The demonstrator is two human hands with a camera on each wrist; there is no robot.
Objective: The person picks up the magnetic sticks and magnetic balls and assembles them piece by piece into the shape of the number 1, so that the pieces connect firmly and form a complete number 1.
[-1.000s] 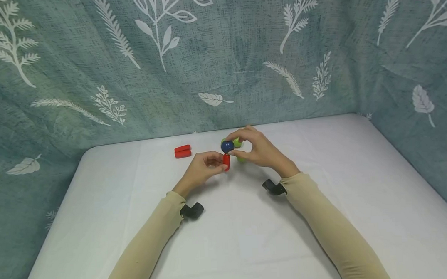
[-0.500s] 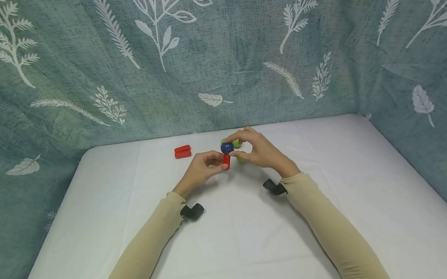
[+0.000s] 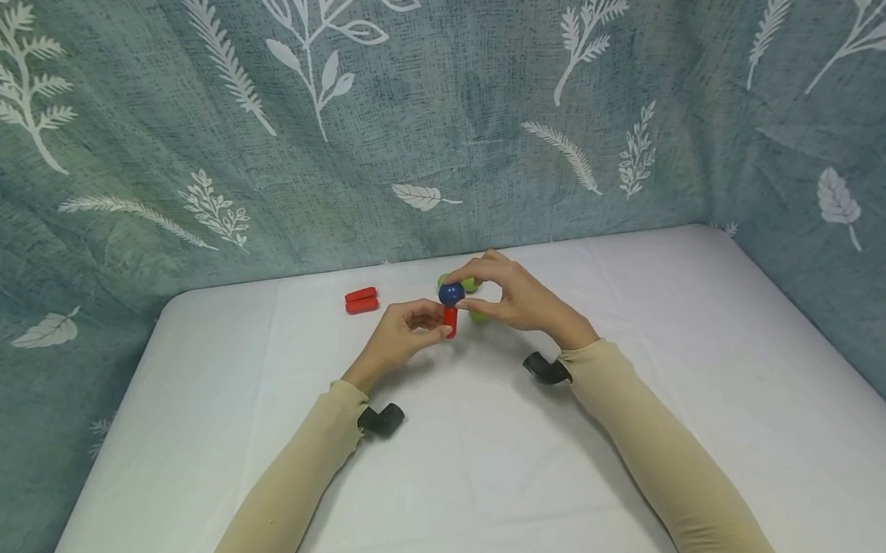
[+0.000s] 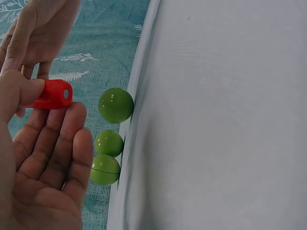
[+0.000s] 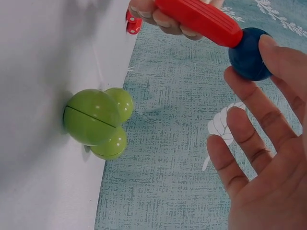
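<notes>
My left hand (image 3: 399, 334) pinches a red ridged rod (image 3: 451, 324) between thumb and fingers, holding it upright above the table. In the left wrist view the rod's near end (image 4: 61, 94) has a hole through it. My right hand (image 3: 516, 296) pinches a glossy dark blue ball (image 3: 451, 294) between thumb and index finger. The ball meets the rod's upper end, and the two appear in line in the right wrist view, where the ball (image 5: 249, 55) touches the rod (image 5: 204, 20). Whether they are joined inside cannot be seen.
Three green balls, one of them a larger ball (image 5: 91, 117), rest on the white table (image 3: 452, 474) behind my right hand. Two more red rods (image 3: 362, 301) lie side by side to the left of my left hand. A leaf-patterned teal cloth (image 3: 436, 128) hangs behind.
The blue ball has come down slightly against the red rod's top, and the narrow gap between them has closed. Both hands otherwise stay nearly still.
</notes>
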